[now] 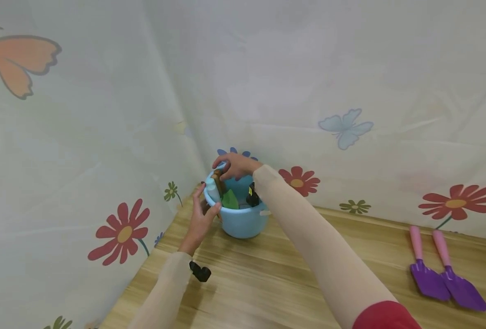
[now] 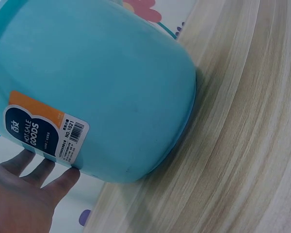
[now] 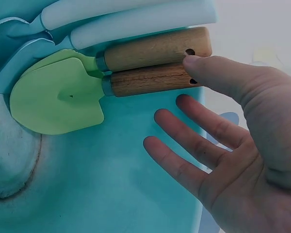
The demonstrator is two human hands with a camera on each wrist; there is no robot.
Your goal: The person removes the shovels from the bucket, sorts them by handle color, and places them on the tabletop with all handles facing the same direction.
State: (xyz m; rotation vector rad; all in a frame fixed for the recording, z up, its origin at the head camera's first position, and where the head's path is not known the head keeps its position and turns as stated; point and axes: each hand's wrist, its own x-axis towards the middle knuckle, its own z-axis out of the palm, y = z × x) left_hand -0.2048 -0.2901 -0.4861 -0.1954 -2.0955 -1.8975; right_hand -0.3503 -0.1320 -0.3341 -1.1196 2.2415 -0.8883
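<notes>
A light blue bucket stands upright on the wooden surface. My left hand steadies its left side, with straight fingers against the outer wall and the thumb at the rim. Inside lean two green trowels with wooden handles, side by side, and blue trowels with pale handles lie beside them. My right hand reaches over the rim and pinches the darker wooden handle near its end. The thumb tip shows on that handle; three other fingers are spread loosely away, and the index fingertip is hidden in the right wrist view.
Two purple trowels with pink handles lie on the wooden surface at the right. White sheeting printed with flowers and butterflies rises close behind and left of the bucket, forming a corner.
</notes>
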